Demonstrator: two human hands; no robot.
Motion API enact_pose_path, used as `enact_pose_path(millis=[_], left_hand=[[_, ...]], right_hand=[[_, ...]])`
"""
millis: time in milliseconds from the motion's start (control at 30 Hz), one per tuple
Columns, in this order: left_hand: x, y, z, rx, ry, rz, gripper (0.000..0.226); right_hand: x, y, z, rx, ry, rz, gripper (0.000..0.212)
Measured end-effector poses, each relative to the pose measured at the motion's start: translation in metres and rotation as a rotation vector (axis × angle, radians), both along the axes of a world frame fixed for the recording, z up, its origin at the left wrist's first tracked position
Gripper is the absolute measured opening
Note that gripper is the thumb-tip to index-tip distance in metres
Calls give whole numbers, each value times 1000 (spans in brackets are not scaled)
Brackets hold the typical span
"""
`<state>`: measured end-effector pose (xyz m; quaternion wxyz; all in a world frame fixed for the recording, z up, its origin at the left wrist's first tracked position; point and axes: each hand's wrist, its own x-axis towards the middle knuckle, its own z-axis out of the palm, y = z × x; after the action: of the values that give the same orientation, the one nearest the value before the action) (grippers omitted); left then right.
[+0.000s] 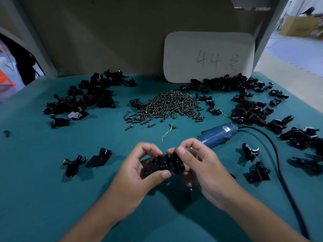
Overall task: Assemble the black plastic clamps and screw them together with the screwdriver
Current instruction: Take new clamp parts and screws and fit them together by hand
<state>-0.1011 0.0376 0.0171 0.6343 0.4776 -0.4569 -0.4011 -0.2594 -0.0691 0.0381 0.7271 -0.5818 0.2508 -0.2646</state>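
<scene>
Mating two clamp halves above the near desk (52, 198): left hand (139, 173) grips the larger clamp body (156, 165), right hand (197, 163) pinches the smaller piece (178, 165) against it. The screwdriver (218, 135) lies just beyond, within reach.

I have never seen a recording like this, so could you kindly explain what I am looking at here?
There is no machine here: one camera worn on a person's head looks down at their two bare hands over a teal cloth-covered table. The left hand grips a black plastic clamp piece, and the right hand presses a second black clamp piece against it. Behind them lie a heap of small dark metal screws, piles of loose black clamp parts on the left and right, and a blue corded electric screwdriver, resting unused. A pale card reads "44".
</scene>
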Motion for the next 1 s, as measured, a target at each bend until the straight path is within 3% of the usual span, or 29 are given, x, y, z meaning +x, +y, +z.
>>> enact_pose_path(millis=[100, 200, 367, 733, 833, 1000], left_hand=[[-1, 2, -2, 28, -139, 28, 30], [-3, 1, -5, 15, -256, 91, 30], [0, -1, -7, -3, -250, 142, 35], [-6, 0, -8, -24, -370, 193, 31], [-5, 1, -9, -11, -355, 212, 28], [-4, 2, -7, -4, -348, 254, 27]], right_hand=[[-1, 0, 2, 57, -8, 5, 23], [-1, -1, 3, 177, -68, 75, 37], [-4, -5, 4, 215, -87, 180, 60], [-2, 1, 2, -205, 125, -10, 9], [-2, 0, -1, -255, 175, 31, 19], [-2, 0, 1, 97, 57, 106, 17]])
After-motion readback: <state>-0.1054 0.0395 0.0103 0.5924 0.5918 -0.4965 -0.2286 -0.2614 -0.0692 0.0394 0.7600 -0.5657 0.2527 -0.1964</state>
